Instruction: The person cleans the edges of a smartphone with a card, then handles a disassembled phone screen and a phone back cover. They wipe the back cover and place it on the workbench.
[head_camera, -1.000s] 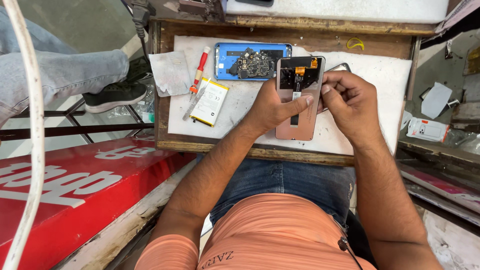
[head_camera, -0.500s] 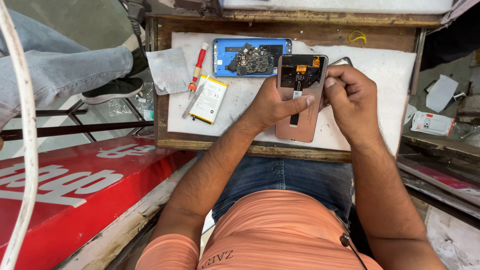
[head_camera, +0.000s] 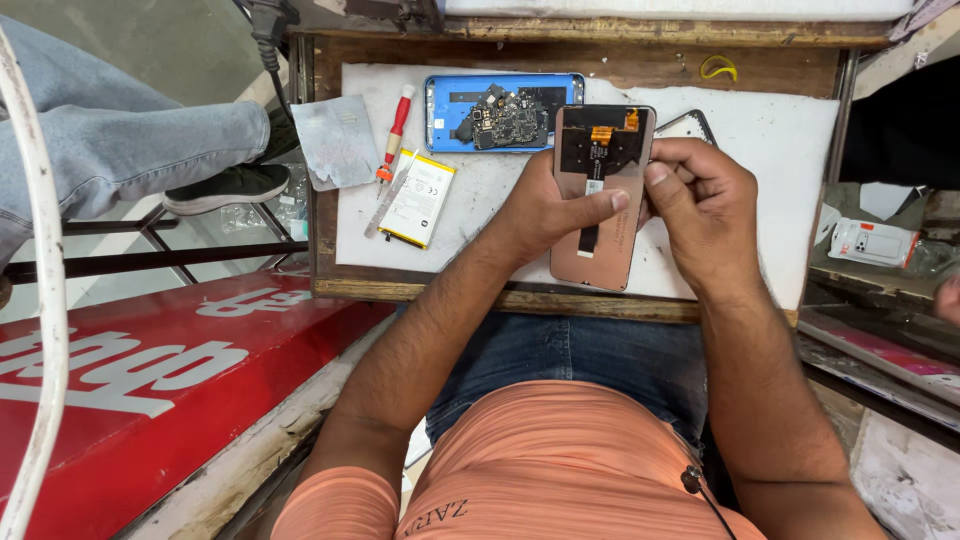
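Head camera looks down on a small wooden work tray (head_camera: 330, 285) lined with a white mat (head_camera: 780, 130). Over the mat's near middle, both bare hands grip a phone display panel (head_camera: 598, 255), copper-coloured back facing up, with a black patch and an orange flex connector at its far end. The left hand (head_camera: 545, 215) is closed on the panel's left edge, thumb laid across the back beside the black flex strip. The right hand (head_camera: 705, 205) is clamped on the panel's right edge, fingers curled and thumb pressing near the same strip. Just beyond the panel, toward the mat's far edge, lies a blue phone frame (head_camera: 450, 110) with a dark circuit board inside. Left of the panel on the mat rests a white-and-yellow battery (head_camera: 420, 200), with a red-handled screwdriver (head_camera: 393, 130) beside it and a grey plastic pouch (head_camera: 335, 140) at the mat's left edge. A dark, thin cover (head_camera: 690, 125) peeks out behind the right hand. A yellow rubber band (head_camera: 718, 68) lies on the wood beyond the mat. Left of the tray, another person's jeans leg and black shoe (head_camera: 225, 185) rest on a metal frame.
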